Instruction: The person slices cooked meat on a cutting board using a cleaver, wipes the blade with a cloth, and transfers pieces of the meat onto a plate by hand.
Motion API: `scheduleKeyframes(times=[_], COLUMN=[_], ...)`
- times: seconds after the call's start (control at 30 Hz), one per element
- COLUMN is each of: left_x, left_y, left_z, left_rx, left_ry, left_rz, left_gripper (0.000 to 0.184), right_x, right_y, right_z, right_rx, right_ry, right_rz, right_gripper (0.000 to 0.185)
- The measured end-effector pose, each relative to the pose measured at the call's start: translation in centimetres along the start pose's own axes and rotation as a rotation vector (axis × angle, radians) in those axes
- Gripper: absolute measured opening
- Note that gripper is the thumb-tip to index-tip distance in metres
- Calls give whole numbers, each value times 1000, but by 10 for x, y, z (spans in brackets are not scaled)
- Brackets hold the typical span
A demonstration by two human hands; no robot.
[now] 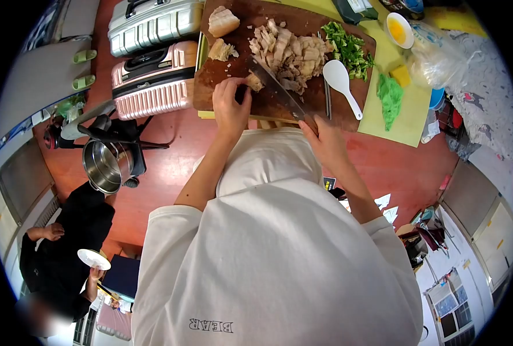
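My left hand point(232, 108) is closed at the near left of the brown cutting board point(210, 81), its fingertips on a small chunk of cooked meat point(256, 82). My right hand point(324, 140) grips the handle of a kitchen knife point(279, 89), whose blade slants up and left to that chunk. Just beyond the blade lies a heap of sliced cooked meat point(282, 49). Two more pale chunks, a larger one point(223, 23) and a smaller one point(222, 51), sit at the board's far left. Chopped green vegetables point(346, 51) lie at the right, near a white serving spoon point(340, 81) and chopsticks point(328, 99).
Right of the board are a green plastic bag point(389, 98), a yellow sponge point(400, 75) and a bowl point(399, 30) with yellow contents. Two suitcases point(152, 72) stand left. A metal pot point(107, 164) rests on a chair; a person point(66, 236) behind holds a white plate point(94, 259).
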State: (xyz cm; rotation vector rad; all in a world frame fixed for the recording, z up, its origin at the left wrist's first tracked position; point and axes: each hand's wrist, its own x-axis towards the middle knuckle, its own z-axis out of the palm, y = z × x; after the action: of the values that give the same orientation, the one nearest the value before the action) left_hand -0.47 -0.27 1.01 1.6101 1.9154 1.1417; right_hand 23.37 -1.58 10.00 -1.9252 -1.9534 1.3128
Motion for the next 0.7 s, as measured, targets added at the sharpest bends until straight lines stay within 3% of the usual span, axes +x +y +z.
scheduleKeyframes(times=[0.37, 0.6, 0.7], left_x=[3, 3, 2], left_y=[0, 9, 11], left_z=[3, -4, -7], left_rx=[14, 45, -107], left_ry=[17, -83, -91], left_rz=[69, 140, 24], left_gripper=[24, 28, 27], right_x=[2, 16, 11], right_y=[-24, -10, -8], right_z=[20, 47, 34], right_rx=[-300, -189, -37], right_ry=[-38, 73, 156], right_rz=[-30, -93, -116], right_gripper=[40, 40, 40])
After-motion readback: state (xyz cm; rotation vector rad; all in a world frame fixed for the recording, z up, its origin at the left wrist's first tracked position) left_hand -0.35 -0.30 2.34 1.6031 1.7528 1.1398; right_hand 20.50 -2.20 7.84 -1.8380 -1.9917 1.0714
